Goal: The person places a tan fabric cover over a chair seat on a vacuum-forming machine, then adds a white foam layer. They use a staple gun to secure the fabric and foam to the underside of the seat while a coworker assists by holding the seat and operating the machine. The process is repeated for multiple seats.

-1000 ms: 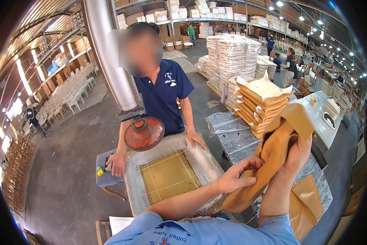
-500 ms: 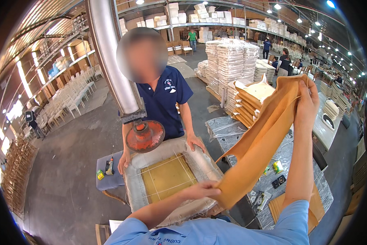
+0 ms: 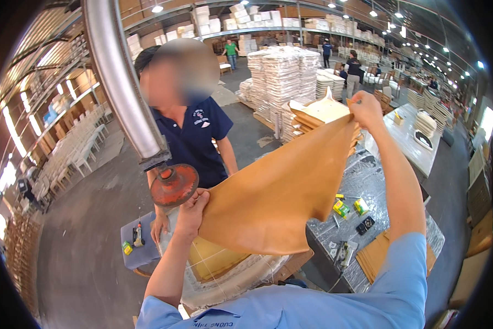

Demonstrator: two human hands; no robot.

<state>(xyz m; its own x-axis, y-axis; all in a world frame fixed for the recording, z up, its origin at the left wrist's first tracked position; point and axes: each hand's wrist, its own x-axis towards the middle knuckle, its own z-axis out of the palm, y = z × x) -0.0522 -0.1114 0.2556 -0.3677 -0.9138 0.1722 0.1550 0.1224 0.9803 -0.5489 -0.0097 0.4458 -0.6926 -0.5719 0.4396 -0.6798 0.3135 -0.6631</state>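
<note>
Both sets of fingers [image 3: 201, 199] apparently pinching the tan sheet [image 3: 271, 194], opened wider than before.

Shiny sheeting covers the nearer tabletop [image 3: 370, 170]. Toward its left edge lie a green-and-yellow carton [image 3: 341, 208] and a second carton [image 3: 361, 206] near it, with a black device [image 3: 365, 224] just beside them; a metal hand tool [image 3: 342, 253] rests by the near left edge. On a blue padded stool [image 3: 129, 228], a cordless-looking tool [image 3: 139, 236] stands near the middle and a small yellow-green box [image 3: 127, 248] at the left edge. A pale far tabletop [image 3: 403, 141] carries a stack of light cushions [image 3: 425, 122] by its right edge. Beyond are plastic-wrapped stacks [image 3: 282, 82], rows of white chairs [image 3: 81, 148], and a person in green [image 3: 230, 51].
</note>
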